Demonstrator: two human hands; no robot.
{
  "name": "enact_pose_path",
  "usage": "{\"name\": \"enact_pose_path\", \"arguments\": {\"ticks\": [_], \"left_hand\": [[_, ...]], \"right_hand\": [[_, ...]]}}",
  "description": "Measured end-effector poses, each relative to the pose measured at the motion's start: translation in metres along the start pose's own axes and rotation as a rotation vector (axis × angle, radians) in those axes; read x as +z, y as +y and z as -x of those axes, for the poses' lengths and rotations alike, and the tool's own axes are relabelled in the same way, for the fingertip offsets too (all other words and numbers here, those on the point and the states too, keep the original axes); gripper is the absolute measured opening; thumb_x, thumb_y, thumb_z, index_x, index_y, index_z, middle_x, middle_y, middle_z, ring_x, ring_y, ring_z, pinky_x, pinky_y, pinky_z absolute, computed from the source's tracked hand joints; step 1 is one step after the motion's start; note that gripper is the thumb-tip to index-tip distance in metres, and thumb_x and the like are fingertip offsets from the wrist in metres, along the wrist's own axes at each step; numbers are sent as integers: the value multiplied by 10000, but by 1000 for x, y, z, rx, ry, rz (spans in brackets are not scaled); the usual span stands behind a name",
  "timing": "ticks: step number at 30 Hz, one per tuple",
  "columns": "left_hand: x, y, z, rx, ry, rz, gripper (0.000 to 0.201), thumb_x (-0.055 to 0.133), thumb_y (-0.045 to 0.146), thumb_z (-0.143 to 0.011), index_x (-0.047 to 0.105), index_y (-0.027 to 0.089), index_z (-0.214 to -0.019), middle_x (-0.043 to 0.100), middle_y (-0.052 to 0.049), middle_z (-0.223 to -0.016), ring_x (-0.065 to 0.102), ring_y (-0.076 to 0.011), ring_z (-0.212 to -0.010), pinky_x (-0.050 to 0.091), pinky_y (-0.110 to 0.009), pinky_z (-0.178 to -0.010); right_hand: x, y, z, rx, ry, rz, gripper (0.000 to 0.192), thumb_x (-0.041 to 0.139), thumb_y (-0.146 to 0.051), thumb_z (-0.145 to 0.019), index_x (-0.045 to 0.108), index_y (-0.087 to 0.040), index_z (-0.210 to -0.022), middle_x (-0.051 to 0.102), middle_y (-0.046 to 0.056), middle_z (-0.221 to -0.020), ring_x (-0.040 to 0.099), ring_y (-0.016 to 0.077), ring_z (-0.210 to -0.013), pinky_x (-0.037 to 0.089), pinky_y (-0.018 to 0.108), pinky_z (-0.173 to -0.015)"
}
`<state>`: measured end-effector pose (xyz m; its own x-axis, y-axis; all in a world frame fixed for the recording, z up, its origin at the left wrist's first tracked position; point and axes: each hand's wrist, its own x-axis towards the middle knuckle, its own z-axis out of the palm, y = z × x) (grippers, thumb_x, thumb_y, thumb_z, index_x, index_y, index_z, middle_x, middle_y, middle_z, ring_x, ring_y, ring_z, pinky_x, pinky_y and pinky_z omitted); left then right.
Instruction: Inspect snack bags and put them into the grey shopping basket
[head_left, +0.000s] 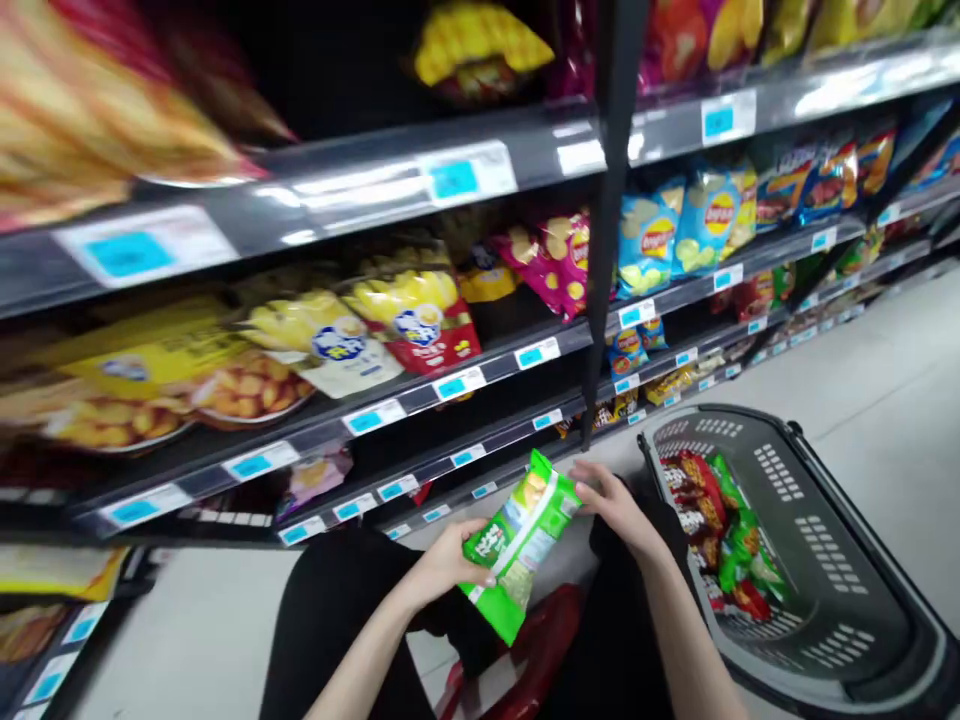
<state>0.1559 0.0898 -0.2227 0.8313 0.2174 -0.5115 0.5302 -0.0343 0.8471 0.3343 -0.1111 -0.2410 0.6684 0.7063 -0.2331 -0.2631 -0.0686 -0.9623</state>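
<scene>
A bright green snack bag (534, 540) is held tilted between my hands, above my lap. My left hand (448, 556) is closed on its lower left side, thumb lying across the front. At the bag's upper right edge, the fingertips of my right hand (616, 508) grip the corner. To the right stands a grey shopping basket (817, 530) with red snack bags (694, 490) and green snack bags (742, 540) lying inside it.
Dark store shelves (315, 180) full of snack bags run along the front. Blue-and-white price tags line their edges. A dark red object (544, 650) lies below, between my legs. Pale floor (885, 390) shows at the right.
</scene>
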Motion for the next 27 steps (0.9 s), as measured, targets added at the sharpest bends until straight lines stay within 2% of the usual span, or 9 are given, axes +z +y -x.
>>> {"name": "enact_pose_path", "arguments": {"ticks": [3,5,8,10,13,16,20,27], "left_hand": [[-19,0,32,117,79,9,585,784,71,-416,681,212,-975,678,-9,-997,593,-236,-965,449,-262,-826],[-28,-13,44,168,245,170,626,790,98,-424,654,206,-1025,666,-28,-1031,597,-229,-968,453,-263,-825],[-31,-43,51,146,501,561,496,763,242,-534,625,163,-1004,683,-66,-904,642,-207,-810,492,-274,-707],[-24,-61,48,144,550,732,418,731,304,-590,613,149,-959,683,-85,-869,650,-207,-776,505,-282,-674],[-12,-77,37,134,586,761,389,697,336,-635,587,157,-962,681,-92,-873,657,-220,-742,528,-318,-625],[-11,-83,23,94,662,759,329,656,379,-679,587,141,-895,681,-87,-780,644,-216,-616,524,-335,-523],[-21,-89,7,118,656,754,304,652,397,-672,607,121,-790,670,-76,-694,623,-209,-570,506,-326,-494],[-26,-94,-15,252,659,602,324,665,414,-617,651,113,-737,667,-35,-687,601,-188,-661,458,-277,-620]], "right_hand": [[30,-3,1,2,-239,-75,451,692,-465,-664,624,-159,-987,639,51,-930,596,188,-827,473,277,-692],[47,5,1,-1,-279,-110,391,706,-447,-656,643,-141,-891,649,41,-842,602,193,-799,473,283,-701],[73,26,0,79,-174,-195,441,732,-465,-607,623,-153,-900,648,36,-815,613,193,-718,484,290,-624],[91,45,-1,133,-42,-249,507,759,-478,-546,599,-178,-923,644,25,-819,616,193,-677,481,285,-553],[108,72,1,130,86,-282,523,768,-485,-511,581,-204,-910,644,11,-815,624,200,-663,473,280,-492],[108,88,3,54,136,-233,442,765,-474,-516,591,-186,-803,641,5,-728,602,178,-592,448,255,-454],[94,94,1,-2,214,-153,370,768,-447,-526,580,-159,-662,572,-31,-575,513,109,-491,399,209,-442],[81,105,-12,-143,318,-60,410,645,-556,-617,496,-174,-625,524,-36,-553,491,112,-500,409,235,-493]]}}
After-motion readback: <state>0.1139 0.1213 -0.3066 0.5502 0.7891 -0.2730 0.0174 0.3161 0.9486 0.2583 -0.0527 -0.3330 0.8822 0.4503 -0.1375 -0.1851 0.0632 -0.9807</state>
